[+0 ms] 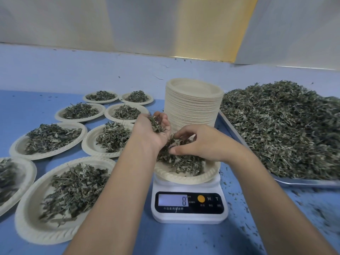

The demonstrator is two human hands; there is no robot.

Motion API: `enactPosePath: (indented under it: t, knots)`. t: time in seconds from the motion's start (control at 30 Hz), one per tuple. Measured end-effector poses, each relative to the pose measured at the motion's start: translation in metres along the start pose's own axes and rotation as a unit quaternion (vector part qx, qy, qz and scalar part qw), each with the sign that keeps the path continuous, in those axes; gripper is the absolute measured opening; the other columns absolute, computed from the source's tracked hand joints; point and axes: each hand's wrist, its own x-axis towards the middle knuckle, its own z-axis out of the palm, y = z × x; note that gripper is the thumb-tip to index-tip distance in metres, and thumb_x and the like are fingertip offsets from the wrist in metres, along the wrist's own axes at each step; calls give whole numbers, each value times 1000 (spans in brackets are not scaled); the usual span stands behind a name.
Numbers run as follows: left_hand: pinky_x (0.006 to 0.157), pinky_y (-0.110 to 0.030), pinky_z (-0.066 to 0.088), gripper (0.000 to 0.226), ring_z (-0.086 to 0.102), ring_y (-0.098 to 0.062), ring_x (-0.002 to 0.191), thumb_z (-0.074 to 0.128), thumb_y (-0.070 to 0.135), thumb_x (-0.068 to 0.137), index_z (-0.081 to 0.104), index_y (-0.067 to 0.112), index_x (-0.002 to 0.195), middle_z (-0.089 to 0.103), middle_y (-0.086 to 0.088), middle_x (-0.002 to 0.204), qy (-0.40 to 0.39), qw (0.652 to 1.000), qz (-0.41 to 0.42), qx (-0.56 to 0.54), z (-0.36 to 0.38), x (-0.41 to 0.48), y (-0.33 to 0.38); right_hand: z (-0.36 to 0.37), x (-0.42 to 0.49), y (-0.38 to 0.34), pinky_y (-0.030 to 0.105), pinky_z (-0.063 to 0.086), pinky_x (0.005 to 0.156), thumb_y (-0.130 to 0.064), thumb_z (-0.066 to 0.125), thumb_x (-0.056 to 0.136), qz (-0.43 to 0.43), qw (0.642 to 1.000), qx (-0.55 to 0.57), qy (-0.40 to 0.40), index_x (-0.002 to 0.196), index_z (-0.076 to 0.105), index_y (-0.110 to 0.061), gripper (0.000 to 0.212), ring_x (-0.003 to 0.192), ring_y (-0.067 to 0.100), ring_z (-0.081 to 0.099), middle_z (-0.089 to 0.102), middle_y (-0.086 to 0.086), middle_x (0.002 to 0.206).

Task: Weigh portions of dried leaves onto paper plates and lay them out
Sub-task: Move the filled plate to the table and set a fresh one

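Note:
A white digital scale (189,207) stands in front of me, its display reading 8. On it sits a paper plate (176,176) with a heap of dried leaves (184,162). My left hand (154,129) hovers palm up over the plate's far left side, cupping a small clump of leaves. My right hand (200,142) reaches into the heap from the right, its fingers curled and pinching leaves. Several filled plates, such as the nearest one (60,197), lie in rows on the blue table to the left.
A tall stack of empty paper plates (193,103) stands just behind the scale. A metal tray (301,182) heaped with loose dried leaves (287,129) fills the right side. Leaf crumbs are scattered over the blue table (184,240). A wall runs along the back.

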Motion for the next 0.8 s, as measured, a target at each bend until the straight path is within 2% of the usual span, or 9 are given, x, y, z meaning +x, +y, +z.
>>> enactPosePath:
  t: [0.1, 0.17, 0.23, 0.37, 0.43, 0.5, 0.63, 0.73, 0.8]
  knots:
    - [43, -15, 40, 35, 49, -11, 54, 33, 17, 99, 50, 8, 71, 53, -4, 66, 2, 1000, 1, -4, 0, -1, 2, 1, 1, 0, 22, 49, 86, -37, 80, 72, -10, 1000, -3, 11, 105, 70, -27, 35, 95, 4, 59, 66, -8, 102]
    - [46, -15, 40, 33, 49, -11, 54, 34, 15, 99, 51, 7, 71, 54, -5, 68, 4, 1000, 0, -10, -1, -1, 2, 2, 1, 0, 10, 46, 72, -27, 79, 75, -20, 999, -2, 31, 95, 73, -25, 21, 81, -1, 59, 67, -9, 88]
    - [49, -15, 40, 31, 49, -11, 55, 35, 14, 98, 51, 8, 72, 55, -6, 69, 6, 1000, 2, -10, -1, -1, 2, 2, 2, 0, 5, 42, 60, -20, 78, 77, -29, 998, 5, 62, 85, 73, -26, 11, 68, -5, 57, 67, -13, 77]
    - [59, -16, 46, 31, 54, -12, 60, 37, 15, 99, 52, 6, 73, 57, -7, 68, 16, 1000, 10, 2, -2, 1, 2, -4, 2, 2, 12, 47, 58, -20, 77, 76, -28, 985, 99, 138, 72, 72, -26, 9, 59, -4, 58, 69, -9, 68]
    - [64, -19, 50, 34, 56, -14, 63, 36, 17, 99, 54, 5, 74, 59, -8, 65, 19, 1000, 15, 18, -1, 2, 1, -7, 1, 1, 23, 52, 64, -19, 77, 76, -29, 967, 173, 183, 75, 74, -24, 6, 67, 8, 64, 72, -3, 72]
    - [69, -22, 51, 35, 57, -16, 68, 34, 19, 100, 56, 4, 77, 60, -10, 74, 14, 999, 14, 39, 0, 2, -2, -9, 1, -2, 29, 53, 72, -15, 76, 77, -44, 945, 238, 221, 75, 73, -24, 10, 70, 10, 64, 72, -1, 73]
    - [70, -27, 50, 39, 57, -18, 68, 30, 22, 102, 56, 2, 81, 59, -11, 77, -21, 996, 6, 85, 5, -1, -12, -9, 0, -8, 11, 48, 60, -6, 73, 80, -69, 911, 319, 254, 74, 70, -23, 18, 59, -5, 58, 68, -11, 65]
    - [71, -30, 48, 41, 54, -19, 65, 29, 22, 102, 55, 2, 78, 57, -11, 64, -42, 994, -11, 104, 8, -4, -21, -9, -2, -13, 11, 48, 60, -5, 72, 81, -76, 893, 356, 264, 76, 70, -21, 17, 58, -3, 57, 67, -8, 68]
    - [73, -33, 49, 42, 54, -22, 66, 28, 24, 102, 55, 1, 79, 57, -12, 65, -61, 992, -32, 104, 10, -5, -25, -8, -3, -16, 12, 48, 56, -1, 70, 82, -85, 886, 375, 259, 77, 69, -17, 17, 53, 0, 57, 66, -5, 65]
